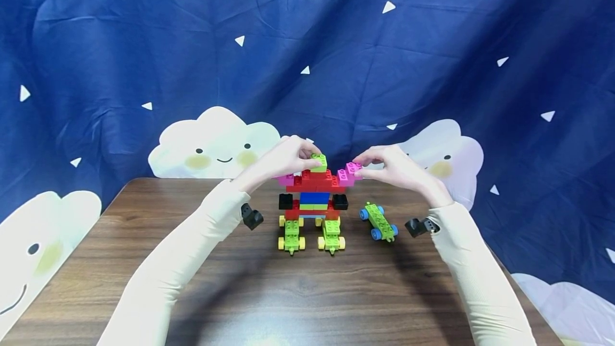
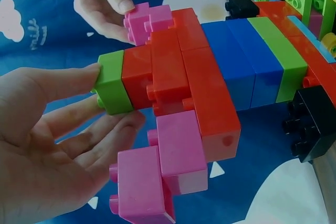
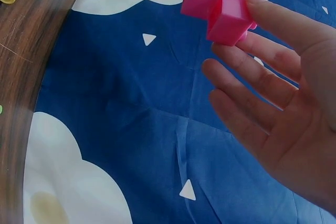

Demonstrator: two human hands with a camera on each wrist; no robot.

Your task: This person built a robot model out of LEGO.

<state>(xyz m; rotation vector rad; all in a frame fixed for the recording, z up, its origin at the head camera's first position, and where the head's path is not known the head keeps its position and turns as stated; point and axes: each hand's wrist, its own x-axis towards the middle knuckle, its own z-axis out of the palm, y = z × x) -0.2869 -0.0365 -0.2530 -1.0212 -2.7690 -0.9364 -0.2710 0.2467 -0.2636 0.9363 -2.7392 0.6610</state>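
Note:
A toy-brick figure (image 1: pixel 315 198) stands upright on the wooden table, with red bricks across its top and a blue-and-green middle. My left hand (image 1: pixel 288 159) pinches the lime green brick (image 1: pixel 321 165) at its top between thumb and fingers; the left wrist view shows that green brick (image 2: pixel 111 85) pressed against a red brick (image 2: pixel 137 69). On the right, my right hand (image 1: pixel 395 167) pinches the outer pink brick (image 1: pixel 353 170) of the figure's stepped arm. Two more pink bricks (image 2: pixel 181 142) form the opposite arm, below my left fingers in the left wrist view.
Black bricks (image 1: pixel 340 202) stick out at both sides of the figure. Its feet are lime wheeled bases (image 1: pixel 331 235) with yellow wheels. Right of it lies a lime wheeled base (image 1: pixel 379 221) with blue wheels. A blue curtain (image 1: pixel 307 25) with clouds hangs behind the table (image 1: pixel 230 282).

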